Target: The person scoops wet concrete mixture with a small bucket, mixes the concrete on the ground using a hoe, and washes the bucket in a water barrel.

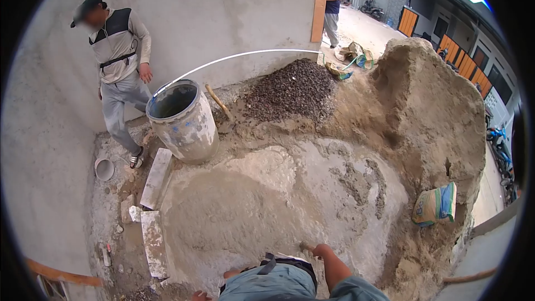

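Note:
My right hand [320,251] is closed round a short brownish handle [305,246], whose tip sticks out to the left over the wet grey mortar [245,206]; the rest of it is hidden. Low at the bottom edge, my left hand [201,296] shows only in part, and what it holds, if anything, cannot be seen. The mortar spreads wide in front of my body, smooth at left and lumpy at right.
A person [120,61] stands left of a water-filled drum [186,128] with a white hose [239,54]. Behind are a leaning wooden handle [218,102] and gravel [290,92]. Pale blocks [153,242] edge the left; a sand heap [434,100] and cement bag [436,205] lie right.

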Demonstrator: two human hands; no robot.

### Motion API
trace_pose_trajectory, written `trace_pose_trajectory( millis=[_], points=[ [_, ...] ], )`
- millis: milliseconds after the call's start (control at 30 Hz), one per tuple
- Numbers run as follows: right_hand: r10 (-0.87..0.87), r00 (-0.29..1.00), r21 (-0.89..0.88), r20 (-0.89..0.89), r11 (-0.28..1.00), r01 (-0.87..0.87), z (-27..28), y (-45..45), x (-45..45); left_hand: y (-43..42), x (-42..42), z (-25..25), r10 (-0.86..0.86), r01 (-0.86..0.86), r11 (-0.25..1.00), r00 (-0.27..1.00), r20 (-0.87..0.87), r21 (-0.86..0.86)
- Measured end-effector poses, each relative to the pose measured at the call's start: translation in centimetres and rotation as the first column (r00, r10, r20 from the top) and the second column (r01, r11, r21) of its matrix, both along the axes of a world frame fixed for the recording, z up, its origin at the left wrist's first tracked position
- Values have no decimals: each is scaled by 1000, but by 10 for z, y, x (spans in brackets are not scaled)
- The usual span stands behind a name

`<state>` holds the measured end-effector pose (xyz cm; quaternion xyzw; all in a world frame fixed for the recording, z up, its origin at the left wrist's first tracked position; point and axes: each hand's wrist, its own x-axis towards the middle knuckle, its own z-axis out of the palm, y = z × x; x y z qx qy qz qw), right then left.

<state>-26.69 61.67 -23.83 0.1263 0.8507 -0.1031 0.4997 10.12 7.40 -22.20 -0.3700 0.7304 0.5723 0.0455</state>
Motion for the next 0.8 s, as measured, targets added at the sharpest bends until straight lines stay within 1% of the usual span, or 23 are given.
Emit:
trace_pose_trajectory(
  millis=[33,100,133,167,200,233,267,300,367,400,433,467,500,533,567,600,633,667,700,733,767,800],
  points=[
    [16,1000,6,-2,1000,-16,1,1,-3,1,-7,5,-18,16,993,1000,-17,-120],
    [22,1000,6,-9,1000,-22,1,3,-9,10,-24,25,-66,30,921,995,-80,-388],
    [17,1000,1,-11,1000,-17,2,5,-10,19,-35,47,-66,18,888,994,-90,-460],
    [26,1000,-4,-8,1000,-26,1,6,-11,25,-43,64,-43,5,870,997,-65,-493],
    [12,1000,-15,-6,1000,-12,-2,8,-10,22,-41,58,40,-8,894,997,62,-448],
    [15,1000,-29,-3,999,-15,-8,12,-10,19,-39,54,113,-22,915,973,202,-403],
    [52,997,-57,50,997,-49,-27,19,-11,16,-36,51,166,-36,933,925,341,-359],
    [94,991,-84,99,993,-86,-50,28,-17,6,-35,48,136,63,922,872,471,-383],
    [-58,952,-64,302,995,81,-82,40,-22,1,-35,51,151,-76,984,839,524,-161],
    [-90,931,3,353,995,95,-66,36,-27,1,-34,44,119,22,966,845,521,-257],
    [-98,943,-26,319,993,112,-42,28,-25,2,-32,41,101,108,929,846,523,-355],
    [-81,928,27,363,997,77,-10,7,-28,11,-40,50,168,69,918,826,539,-391],
    [-52,936,-10,348,998,59,13,-21,-31,7,-40,34,122,102,931,818,561,-351],
    [-17,946,-83,322,996,46,28,-53,-32,9,-44,34,51,168,927,828,558,-334],
    [26,954,-146,298,989,19,40,-83,-32,5,-50,31,-53,228,915,885,462,-333],
    [67,959,-200,275,980,-11,41,-107,-33,-4,-65,19,-111,270,919,878,466,-288],
    [107,960,-250,259,967,-40,44,-134,-37,-4,-85,46,-104,203,946,929,356,-254],
    [142,960,-283,242,957,-71,47,-155,-40,-3,-106,60,-89,173,908,970,227,-381],
    [172,960,-307,223,947,-99,50,-170,-42,-2,-127,73,-32,57,915,997,70,-400],
    [202,958,-331,204,935,-127,51,-186,-46,7,-155,140,21,-14,933,1000,16,-359],
    [224,957,-350,187,925,-148,53,-197,-48,8,-180,155,79,-108,961,989,-124,-253],
    [238,957,-364,168,917,-164,54,-206,-52,12,-201,183,93,-150,969,957,-274,-198]
  ],
)
